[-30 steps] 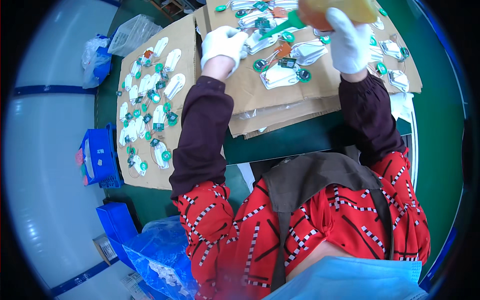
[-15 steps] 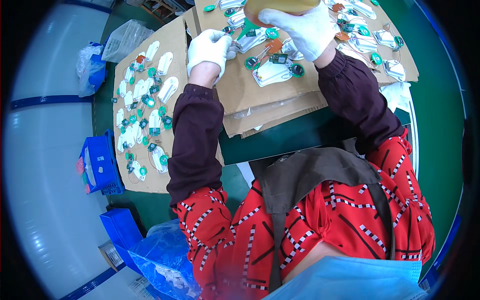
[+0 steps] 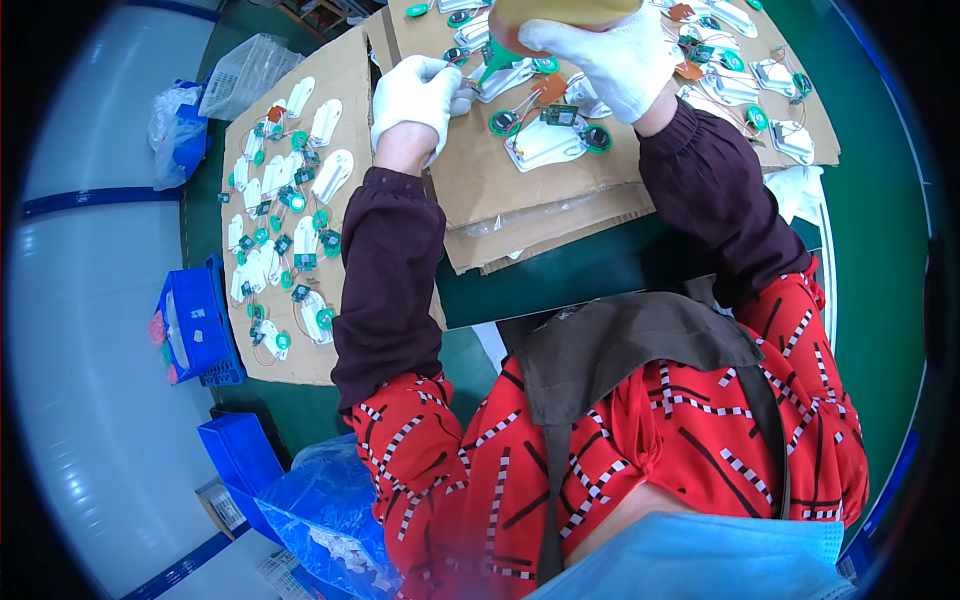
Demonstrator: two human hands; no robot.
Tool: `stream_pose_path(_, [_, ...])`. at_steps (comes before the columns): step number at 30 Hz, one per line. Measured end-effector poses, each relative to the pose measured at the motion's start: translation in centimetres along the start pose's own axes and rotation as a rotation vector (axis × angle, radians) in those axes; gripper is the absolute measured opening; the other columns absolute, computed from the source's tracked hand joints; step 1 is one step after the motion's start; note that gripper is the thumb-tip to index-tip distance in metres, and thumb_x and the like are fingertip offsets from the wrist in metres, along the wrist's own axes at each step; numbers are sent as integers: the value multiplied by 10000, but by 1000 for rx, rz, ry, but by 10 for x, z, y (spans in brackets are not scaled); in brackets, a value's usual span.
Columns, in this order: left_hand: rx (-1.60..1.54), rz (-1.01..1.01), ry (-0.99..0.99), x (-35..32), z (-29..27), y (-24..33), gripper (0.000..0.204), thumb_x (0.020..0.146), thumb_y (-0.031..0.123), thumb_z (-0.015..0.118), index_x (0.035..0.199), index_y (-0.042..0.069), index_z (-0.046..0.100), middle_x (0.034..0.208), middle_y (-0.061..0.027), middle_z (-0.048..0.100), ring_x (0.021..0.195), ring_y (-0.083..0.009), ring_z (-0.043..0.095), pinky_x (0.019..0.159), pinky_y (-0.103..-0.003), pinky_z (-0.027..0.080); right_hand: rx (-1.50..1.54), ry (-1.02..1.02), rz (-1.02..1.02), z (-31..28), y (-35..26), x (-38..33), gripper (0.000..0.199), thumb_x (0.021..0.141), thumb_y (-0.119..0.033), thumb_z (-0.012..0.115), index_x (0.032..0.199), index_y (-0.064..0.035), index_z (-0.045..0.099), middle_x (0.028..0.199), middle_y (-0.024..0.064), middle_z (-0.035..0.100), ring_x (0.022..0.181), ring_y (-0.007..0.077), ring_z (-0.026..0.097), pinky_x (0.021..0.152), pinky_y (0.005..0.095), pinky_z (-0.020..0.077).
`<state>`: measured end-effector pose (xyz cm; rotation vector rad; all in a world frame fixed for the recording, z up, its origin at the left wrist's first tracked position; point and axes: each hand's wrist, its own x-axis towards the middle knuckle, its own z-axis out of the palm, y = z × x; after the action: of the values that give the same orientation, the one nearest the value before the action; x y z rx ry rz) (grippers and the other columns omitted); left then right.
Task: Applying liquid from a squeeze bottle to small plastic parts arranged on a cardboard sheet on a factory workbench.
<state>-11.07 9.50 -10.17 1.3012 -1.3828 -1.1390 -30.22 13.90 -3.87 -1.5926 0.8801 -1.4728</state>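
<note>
My right hand (image 3: 612, 68), in a white glove, is closed around a yellowish squeeze bottle (image 3: 560, 14) at the top edge. The bottle tilts so that its green nozzle (image 3: 493, 62) points down and left, toward my left hand. My left hand (image 3: 415, 100), also gloved, pinches a small part at its fingertips; the glove hides most of it. Beside those fingertips lie white plastic housings with wires and round speakers. Below the nozzle, another white housing (image 3: 545, 147) carries a green circuit board (image 3: 560, 115) and two dark round parts, one on each side.
The cardboard sheet (image 3: 490, 195) under my hands bears several more wired housings on the right. Another cardboard sheet (image 3: 320, 365) at the left holds many similar pieces. Blue bins (image 3: 195, 320) and a blue plastic bag (image 3: 330, 500) stand on the left side.
Both hands stay nearly in place, the right still gripping the bottle. The nozzle dips very slightly. The left cardboard sheet appears shifted a little leftward in view.
</note>
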Motion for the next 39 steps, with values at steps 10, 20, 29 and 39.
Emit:
stream_pose_path(10, [11,-25,-30,-2,2,4,199,879,75,565,997,-85,556,935,-173,640,809,-227,668,715,-295,562,-107,48,-76,-1,2,0,405,713,-90,762,1070,-1,590,961,77,657,858,141,616,773,291,500])
stream_pose_path(20, [-5,-28,-21,-5,2,5,190,881,74,567,989,-82,558,935,-173,643,798,-223,667,713,-288,560,-168,104,-90,-4,-5,-4,427,706,-118,765,1074,5,587,951,83,657,853,141,616,770,290,498])
stream_pose_path(29, [-26,-28,-84,6,1,0,232,878,108,582,1034,-63,565,930,-159,642,793,-217,665,667,-288,553,224,325,-218,-17,10,-1,288,825,-130,628,1092,-42,567,936,37,627,855,134,591,756,262,474])
stream_pose_path(39, [642,506,-56,69,-24,15,252,819,205,612,1000,37,665,892,-88,660,738,-164,627,658,-299,489,757,40,4,-161,-15,-12,481,933,-411,456,1225,-30,469,1043,129,568,668,149,453,568,246,401])
